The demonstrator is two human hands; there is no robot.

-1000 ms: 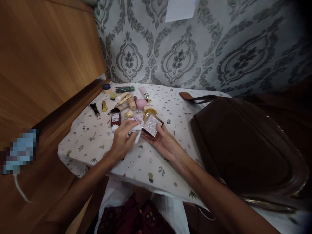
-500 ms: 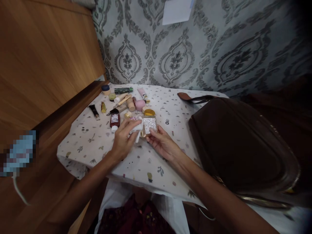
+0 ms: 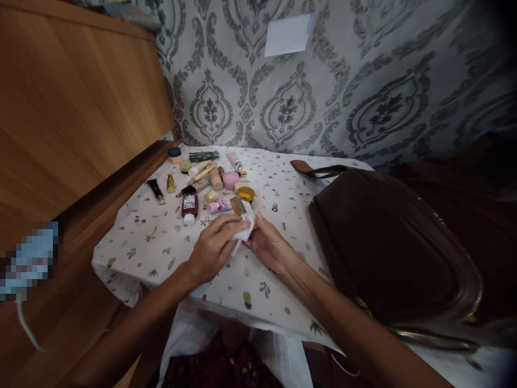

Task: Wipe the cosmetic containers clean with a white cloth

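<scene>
My left hand [image 3: 213, 249] pinches a folded white wipe [image 3: 244, 231] and presses it against a gold square compact [image 3: 238, 205]. The compact is tilted, its gold edge facing up, and the wipe covers part of it. My right hand [image 3: 270, 245] grips the compact from the right side, fingers curled beneath. Just beyond the hands lie a pink-and-white tube [image 3: 220, 206] and a round amber-yellow jar [image 3: 245, 194]. A dark red bottle with a white cap [image 3: 189, 207] lies left of them.
Several cosmetics, among them a pink rounded bottle [image 3: 231, 180] and a green tube [image 3: 204, 156], lie at the back left of the patterned tablecloth [image 3: 169, 242]. A large brown bag [image 3: 388, 248] fills the right side. A wooden cabinet [image 3: 81, 81] stands left.
The compact has turned in my right hand, so its glittery face is now mostly out of sight. The wipe has shifted right and slightly down over it, uncovering the pink-and-white tube.
</scene>
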